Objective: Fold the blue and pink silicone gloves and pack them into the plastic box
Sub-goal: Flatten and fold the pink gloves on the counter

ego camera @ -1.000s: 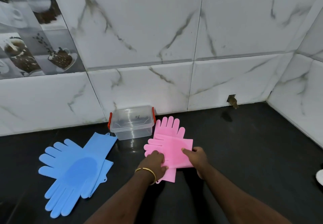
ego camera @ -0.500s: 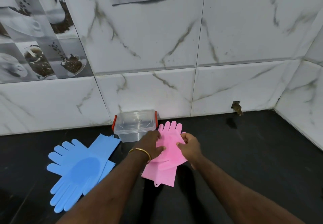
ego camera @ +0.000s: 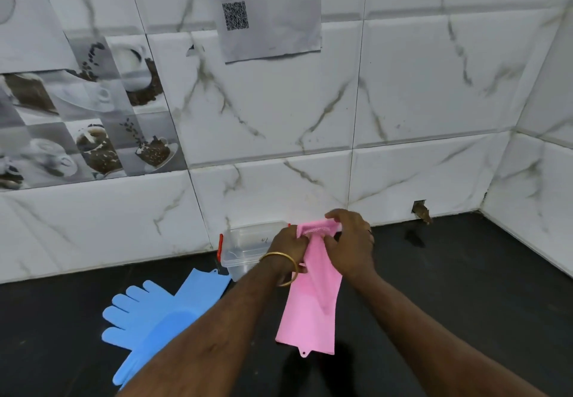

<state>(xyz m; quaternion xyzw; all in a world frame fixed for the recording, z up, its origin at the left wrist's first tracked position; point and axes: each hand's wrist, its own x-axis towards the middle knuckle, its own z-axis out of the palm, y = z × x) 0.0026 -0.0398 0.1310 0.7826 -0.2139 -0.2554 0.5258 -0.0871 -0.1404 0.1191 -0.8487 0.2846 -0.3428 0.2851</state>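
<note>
White marble-veined tiles [ego camera: 418, 86] rise behind a black worktop [ego camera: 449, 288], with a printed sheet carrying a QR code [ego camera: 269, 9] stuck to the wall and coffee-cup picture tiles [ego camera: 93, 111] on the left. Both forearms reach forward from the bottom edge and meet in front of the wall's base.

The left hand [ego camera: 290, 246], a gold bangle [ego camera: 283, 268] round its wrist, has its fingers curled in a closed grip on the left side of the pink gloves [ego camera: 313, 303] near their top. The right hand [ego camera: 350, 241] arches over from the right, thumb and fingers bent and pinching the bunched top fold, where a ribbed bristle patch shows. From that held top the pink gloves hang down as a long flat panel, cuff end lowest, with a small hanging tab at the bottom edge; whether that end touches the worktop cannot be told.

Just behind the left hand, against the wall, stands the clear plastic box [ego camera: 245, 247] with a red clip on its left end, partly hidden by the wrist. The blue gloves [ego camera: 161, 313] lie flat and overlapped on the worktop to the left, fingers pointing left and toward the camera, one cuff close to the box and partly covered by the left forearm.
</note>
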